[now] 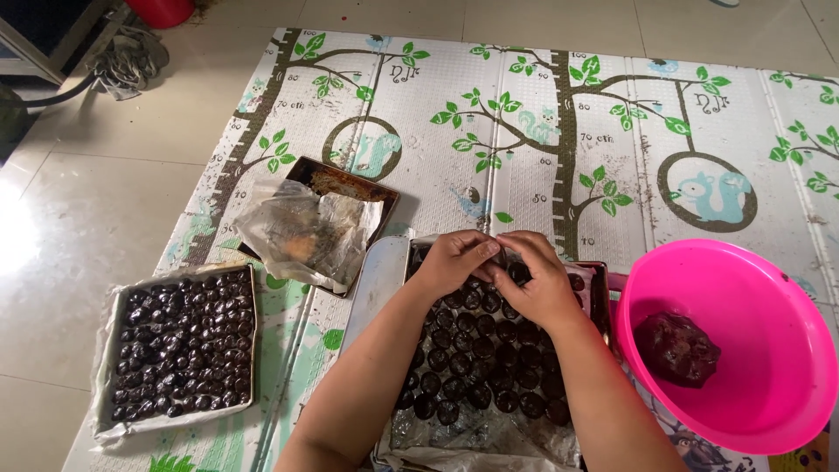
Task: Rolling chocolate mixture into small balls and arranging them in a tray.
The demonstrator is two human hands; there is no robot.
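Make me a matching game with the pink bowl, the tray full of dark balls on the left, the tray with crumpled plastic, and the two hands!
Things:
1. pink bowl
2. full tray
3. empty tray
4. left hand and right hand

Matches:
A. holds crumpled plastic
B. pinching together over the middle tray
C. holds one big dark lump
D. packed with small dark balls

Pairs: 1-C, 2-D, 3-A, 4-B

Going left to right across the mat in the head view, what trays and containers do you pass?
Foil-lined tray full of dark pieces → empty dark tray with crumpled plastic sheet → tray of dark pieces under the left hand and right hand → pink bowl holding a dark lump.
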